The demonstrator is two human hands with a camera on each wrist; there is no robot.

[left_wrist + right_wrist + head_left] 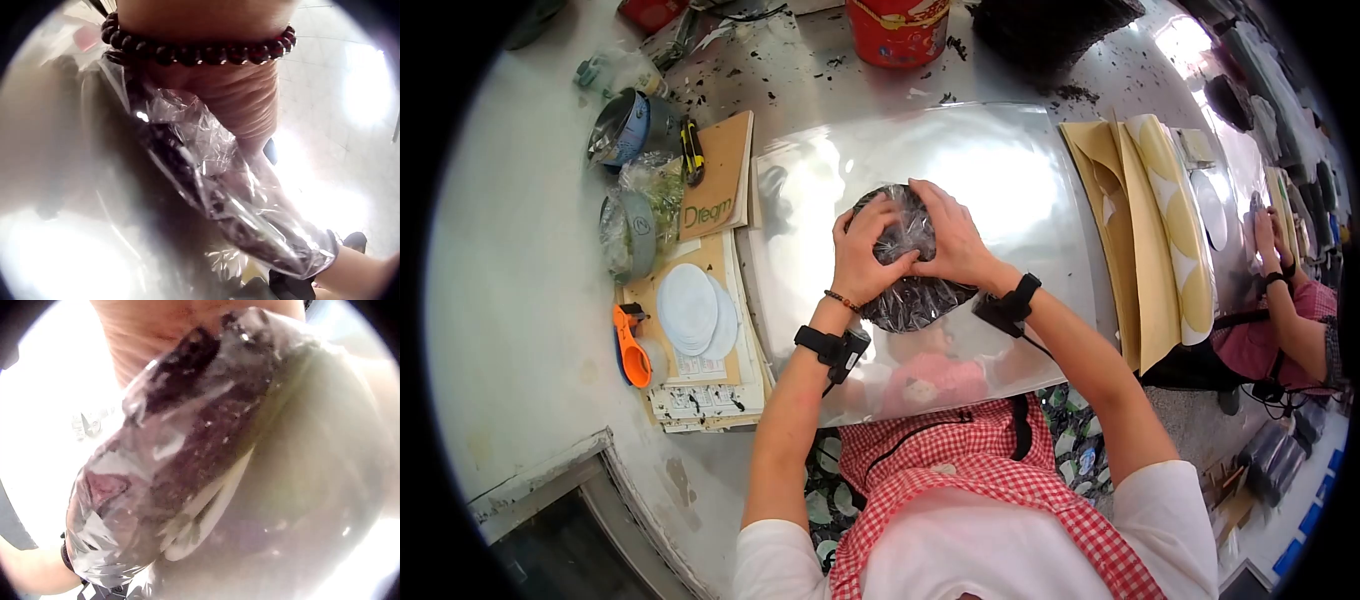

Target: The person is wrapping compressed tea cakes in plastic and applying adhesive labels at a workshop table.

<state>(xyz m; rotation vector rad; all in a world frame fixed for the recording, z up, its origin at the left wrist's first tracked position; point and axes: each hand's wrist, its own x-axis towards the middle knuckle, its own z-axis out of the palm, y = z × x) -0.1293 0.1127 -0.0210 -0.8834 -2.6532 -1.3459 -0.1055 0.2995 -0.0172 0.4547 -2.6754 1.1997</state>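
A round, dark, leafy-looking bundle in a clear plastic bag [908, 308] sits over the shiny sheet in the head view. My left hand [866, 246] grips its left side, and my right hand [952, 238] holds the right side. Both thumbs come together over its middle, with the fingers bent round the far edge. In the left wrist view the crinkled bag [209, 194] slants below the beaded wrist. From the right wrist, dark purplish contents show through the bag [187, 437], with a white strip [206, 515] along its underside.
Left of the shiny sheet [1020, 170] are white paper discs [690, 310], orange-handled scissors [632, 350], a yellow cutter [691, 152] and bowls [632, 235]. Brown paper [1135, 250] lies right. A red bucket [898, 35] and dark mass [1050, 35] stand behind; another person works far right.
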